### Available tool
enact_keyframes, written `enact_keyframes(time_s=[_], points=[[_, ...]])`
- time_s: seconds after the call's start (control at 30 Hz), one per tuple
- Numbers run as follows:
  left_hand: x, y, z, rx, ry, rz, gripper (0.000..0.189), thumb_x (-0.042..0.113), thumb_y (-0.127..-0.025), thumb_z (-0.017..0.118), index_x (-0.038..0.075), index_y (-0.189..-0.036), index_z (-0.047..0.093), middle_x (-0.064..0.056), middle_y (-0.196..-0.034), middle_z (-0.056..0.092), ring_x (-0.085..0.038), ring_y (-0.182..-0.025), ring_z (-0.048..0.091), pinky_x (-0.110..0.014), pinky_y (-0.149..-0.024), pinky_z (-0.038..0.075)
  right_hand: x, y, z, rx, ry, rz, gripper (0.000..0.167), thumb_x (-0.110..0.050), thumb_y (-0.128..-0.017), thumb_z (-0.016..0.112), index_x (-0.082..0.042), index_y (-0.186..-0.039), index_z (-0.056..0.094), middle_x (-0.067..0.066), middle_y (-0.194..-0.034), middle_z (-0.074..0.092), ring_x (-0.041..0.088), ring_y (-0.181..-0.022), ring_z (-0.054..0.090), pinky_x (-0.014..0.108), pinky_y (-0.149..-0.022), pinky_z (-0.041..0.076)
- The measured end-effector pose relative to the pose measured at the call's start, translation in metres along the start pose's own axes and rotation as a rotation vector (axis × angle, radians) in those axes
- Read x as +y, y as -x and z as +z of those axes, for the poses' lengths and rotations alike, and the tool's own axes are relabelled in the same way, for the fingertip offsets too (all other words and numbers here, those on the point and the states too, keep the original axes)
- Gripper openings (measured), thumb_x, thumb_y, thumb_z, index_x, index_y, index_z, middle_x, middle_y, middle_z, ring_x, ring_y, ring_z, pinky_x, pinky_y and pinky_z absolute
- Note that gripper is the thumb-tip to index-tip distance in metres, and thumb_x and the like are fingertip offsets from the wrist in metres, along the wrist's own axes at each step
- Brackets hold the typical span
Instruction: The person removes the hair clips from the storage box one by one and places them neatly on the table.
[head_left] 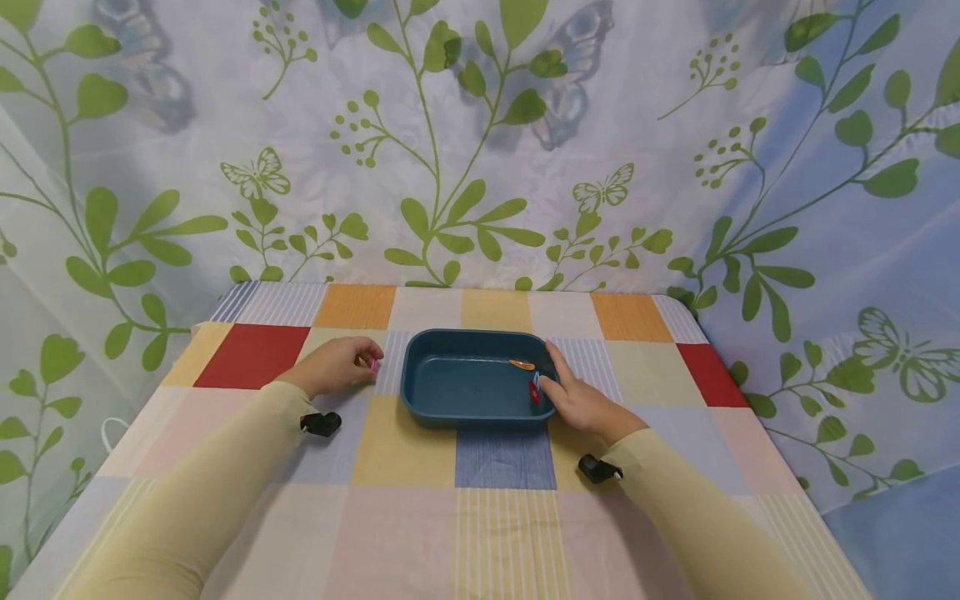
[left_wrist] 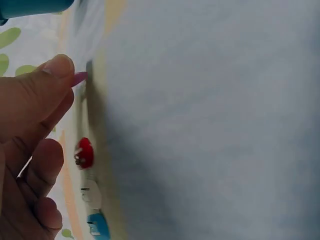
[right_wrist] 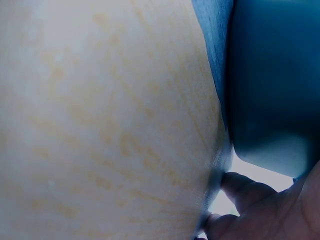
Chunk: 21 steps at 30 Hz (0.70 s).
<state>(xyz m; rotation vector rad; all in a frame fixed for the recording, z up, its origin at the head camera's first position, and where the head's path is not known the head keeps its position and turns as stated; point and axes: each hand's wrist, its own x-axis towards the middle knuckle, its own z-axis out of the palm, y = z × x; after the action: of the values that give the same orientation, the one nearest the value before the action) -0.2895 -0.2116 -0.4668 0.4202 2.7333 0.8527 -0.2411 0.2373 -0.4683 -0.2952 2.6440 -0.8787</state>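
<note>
Left of the blue tray (head_left: 480,418), my left hand (head_left: 341,365) pinches a small pink hair clip (head_left: 374,365) between thumb and finger. In the left wrist view only the tip of this purple-pink clip (left_wrist: 79,78) shows past the thumb. My right hand (head_left: 588,404) grips the tray's right end, thumb over the rim and fingers outside. Inside the tray, near that hand, lie an orange hair clip (head_left: 522,365), a red clip (head_left: 534,392) and a blue clip (head_left: 536,379). The right wrist view shows the tray's outer wall (right_wrist: 275,90) above the fingers.
Below the left hand, in its wrist view, a red clip (left_wrist: 85,152), a white clip (left_wrist: 92,194) and another blue clip (left_wrist: 98,226) lie in a row on the cloth. A patchwork cloth (head_left: 405,533) covers the table. Leaf-printed curtains (head_left: 480,167) hang behind it.
</note>
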Motion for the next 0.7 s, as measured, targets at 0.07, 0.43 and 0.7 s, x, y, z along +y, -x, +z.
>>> enact_keyframes(time_s=[0.07, 0.43, 0.7], points=[[-0.001, 0.001, 0.000, -0.005, -0.012, 0.005, 0.030, 0.018, -0.095, 0.079, 0.011, -0.122, 0.068, -0.005, -0.103, 0.069, -0.021, -0.094, 0.062, -0.035, -0.085, 0.053, 0.000, 0.000, 0.000, -0.002, -0.001, 0.001, 0.072, -0.053, -0.113, 0.027, -0.037, -0.167, -0.017, 0.020, -0.176, 0.013, 0.057, -0.154, 0.024, 0.072, -0.123, 0.021], [-0.009, -0.003, 0.001, 0.006, -0.096, 0.050, 0.033, 0.020, -0.095, 0.079, 0.011, -0.126, 0.073, -0.003, -0.105, 0.071, -0.022, -0.096, 0.061, -0.039, -0.089, 0.054, -0.001, 0.000, -0.001, 0.002, 0.004, -0.007, 0.072, -0.051, -0.113, 0.027, -0.034, -0.168, -0.017, 0.022, -0.175, 0.014, 0.058, -0.152, 0.028, 0.072, -0.122, 0.024], [-0.013, -0.005, 0.001, 0.041, -0.127, 0.077, 0.032, 0.021, -0.093, 0.081, 0.010, -0.122, 0.076, -0.003, -0.101, 0.071, -0.022, -0.094, 0.059, -0.037, -0.085, 0.051, 0.000, -0.002, 0.001, 0.006, 0.006, -0.005, 0.072, -0.051, -0.113, 0.027, -0.035, -0.167, -0.017, 0.024, -0.174, 0.016, 0.057, -0.152, 0.030, 0.071, -0.122, 0.025]])
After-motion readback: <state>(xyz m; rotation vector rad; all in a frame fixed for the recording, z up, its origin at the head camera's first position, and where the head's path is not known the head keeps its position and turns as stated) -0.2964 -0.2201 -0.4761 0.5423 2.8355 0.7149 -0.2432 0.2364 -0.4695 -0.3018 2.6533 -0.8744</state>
